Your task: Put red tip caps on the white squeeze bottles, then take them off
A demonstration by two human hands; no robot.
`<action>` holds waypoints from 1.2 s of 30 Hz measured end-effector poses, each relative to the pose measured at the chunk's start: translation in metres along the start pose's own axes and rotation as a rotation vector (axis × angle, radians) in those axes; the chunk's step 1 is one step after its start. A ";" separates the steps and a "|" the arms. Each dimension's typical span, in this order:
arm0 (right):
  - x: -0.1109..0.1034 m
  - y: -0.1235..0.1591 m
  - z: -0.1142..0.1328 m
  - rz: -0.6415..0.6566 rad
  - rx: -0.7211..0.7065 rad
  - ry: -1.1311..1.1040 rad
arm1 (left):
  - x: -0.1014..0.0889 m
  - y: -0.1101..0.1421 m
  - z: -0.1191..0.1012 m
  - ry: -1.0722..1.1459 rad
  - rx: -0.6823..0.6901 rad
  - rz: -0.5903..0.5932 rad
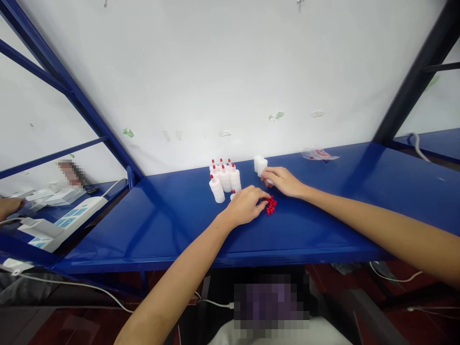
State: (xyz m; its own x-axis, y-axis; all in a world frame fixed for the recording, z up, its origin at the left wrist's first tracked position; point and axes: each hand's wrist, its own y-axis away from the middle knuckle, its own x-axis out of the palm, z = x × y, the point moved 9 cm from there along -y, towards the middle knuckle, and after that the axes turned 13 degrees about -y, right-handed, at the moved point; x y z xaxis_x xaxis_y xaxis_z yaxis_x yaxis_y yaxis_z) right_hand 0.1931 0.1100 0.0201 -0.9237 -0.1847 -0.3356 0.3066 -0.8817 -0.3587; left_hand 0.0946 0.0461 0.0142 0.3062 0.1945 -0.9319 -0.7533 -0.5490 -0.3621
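My left hand point(247, 205) is low over the blue table, its index fingertip touching a small pile of red caps point(272, 205). Its thumb stays apart from the index finger, with nothing visible between them. My right hand point(283, 181) has its fingers curled round a small white bottle point(270, 182), mostly hidden by the hand. Just beyond those fingers stand white bottles without red caps point(262, 166). To the left, several white bottles with red tips point(224, 178) stand upright in a group. Another red-tipped bottle point(233, 193) is partly hidden behind my left hand.
A crumpled clear plastic bag point(319, 155) with something red lies at the back right of the blue table point(172, 215). A white wall point(201, 86) rises behind it. Blue frame posts stand on both sides. Far left are a power strip point(72, 223) and another person's hand point(10, 207).
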 end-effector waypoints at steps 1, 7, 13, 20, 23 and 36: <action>0.000 0.000 0.000 0.001 0.002 -0.003 | 0.000 -0.001 0.001 0.000 -0.001 -0.003; 0.001 0.000 0.000 0.018 -0.001 0.013 | -0.002 -0.002 0.000 -0.013 0.006 -0.018; 0.002 0.002 0.006 0.030 -0.019 0.043 | -0.002 -0.002 -0.001 0.002 0.010 -0.017; 0.009 0.008 0.021 0.122 -0.109 -0.050 | -0.039 0.005 0.014 0.127 -0.157 -0.389; 0.015 0.012 0.034 0.160 -0.204 -0.028 | -0.050 0.009 0.013 0.168 -0.161 -0.496; 0.023 0.023 0.043 0.226 -0.280 0.174 | -0.050 0.009 0.008 0.247 -0.102 -0.480</action>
State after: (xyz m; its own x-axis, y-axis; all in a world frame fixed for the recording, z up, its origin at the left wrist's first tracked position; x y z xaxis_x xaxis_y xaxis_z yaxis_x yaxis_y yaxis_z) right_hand 0.1687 0.0670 0.0415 -0.7806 -0.2627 -0.5671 0.5703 -0.6706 -0.4743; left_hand 0.0683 0.0376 0.0579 0.7384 0.2528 -0.6252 -0.4387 -0.5240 -0.7300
